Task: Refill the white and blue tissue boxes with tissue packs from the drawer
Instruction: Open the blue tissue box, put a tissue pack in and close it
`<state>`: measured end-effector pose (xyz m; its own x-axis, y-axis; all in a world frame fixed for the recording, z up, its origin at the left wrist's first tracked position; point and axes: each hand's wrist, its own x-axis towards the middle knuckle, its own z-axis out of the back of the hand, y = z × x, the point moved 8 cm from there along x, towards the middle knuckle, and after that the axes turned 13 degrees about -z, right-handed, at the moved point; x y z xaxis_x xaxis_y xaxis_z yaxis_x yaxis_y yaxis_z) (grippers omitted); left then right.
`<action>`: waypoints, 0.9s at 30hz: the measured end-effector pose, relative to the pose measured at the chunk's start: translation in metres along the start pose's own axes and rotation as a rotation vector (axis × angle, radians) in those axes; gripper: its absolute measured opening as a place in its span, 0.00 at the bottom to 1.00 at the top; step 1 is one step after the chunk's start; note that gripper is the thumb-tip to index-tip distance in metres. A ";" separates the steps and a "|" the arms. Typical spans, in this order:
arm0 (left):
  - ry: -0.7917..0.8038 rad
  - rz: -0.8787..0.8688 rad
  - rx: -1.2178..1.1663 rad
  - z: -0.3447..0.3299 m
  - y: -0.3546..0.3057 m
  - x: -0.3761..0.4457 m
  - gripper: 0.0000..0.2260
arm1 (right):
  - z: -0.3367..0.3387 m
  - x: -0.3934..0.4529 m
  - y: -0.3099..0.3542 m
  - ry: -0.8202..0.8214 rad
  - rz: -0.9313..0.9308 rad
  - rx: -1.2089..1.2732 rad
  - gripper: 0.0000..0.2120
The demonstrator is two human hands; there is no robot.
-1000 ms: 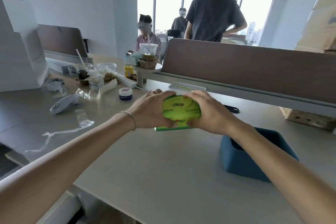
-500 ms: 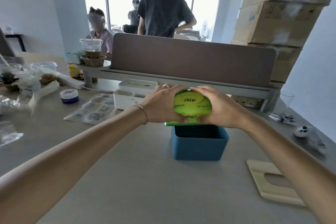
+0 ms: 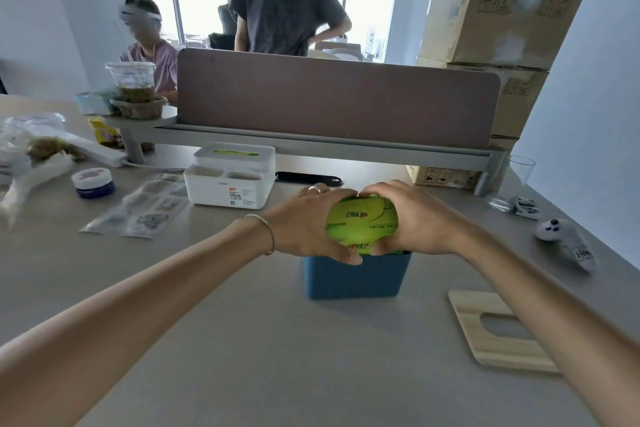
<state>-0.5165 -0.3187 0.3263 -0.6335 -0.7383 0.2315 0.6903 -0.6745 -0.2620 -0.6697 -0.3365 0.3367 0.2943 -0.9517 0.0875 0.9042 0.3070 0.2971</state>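
Observation:
A green tissue pack (image 3: 362, 224) is squeezed between my left hand (image 3: 308, 225) and my right hand (image 3: 419, 218), bowed upward. It sits at the open top of the blue tissue box (image 3: 353, 279), its lower edge at the rim. The blue box stands lidless on the desk in front of me. The white tissue box (image 3: 230, 178) stands behind and to the left, lid on, with green showing through its top slot. A wooden lid (image 3: 498, 331) with a slot lies flat to the right of the blue box.
A brown divider panel (image 3: 332, 94) runs along the desk's far edge, with people behind it. Left are a blue jar (image 3: 92, 178), a sticker sheet (image 3: 138, 206) and food wrappers. Right are a glass (image 3: 516, 182), a white controller (image 3: 557, 230) and stacked cardboard boxes (image 3: 498, 21).
Both hands carried the green pack to the right until it was over the blue box, then lowered it to the box's open top. My view swung right with them.

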 end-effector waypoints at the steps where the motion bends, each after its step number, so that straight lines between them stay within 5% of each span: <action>1: 0.047 0.006 0.033 -0.006 0.002 -0.002 0.50 | -0.003 0.001 0.000 0.015 0.000 -0.017 0.45; 10: 0.217 0.017 -0.030 -0.036 0.016 -0.010 0.39 | -0.034 0.007 -0.007 0.222 -0.020 -0.017 0.26; 18: 0.266 -0.003 -0.005 -0.036 0.009 -0.010 0.29 | -0.048 -0.001 -0.003 0.275 -0.035 -0.092 0.22; 23: 0.212 -0.030 0.274 -0.020 -0.010 -0.006 0.29 | -0.017 -0.014 -0.001 0.104 0.022 0.061 0.18; 27: 0.011 -0.120 0.307 0.001 -0.054 0.009 0.27 | 0.011 -0.034 -0.026 -0.017 -0.003 0.105 0.13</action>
<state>-0.5597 -0.2890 0.3435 -0.7196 -0.6543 0.2326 0.6824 -0.7284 0.0621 -0.7064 -0.3118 0.3363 0.2854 -0.9530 0.1019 0.8676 0.3020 0.3949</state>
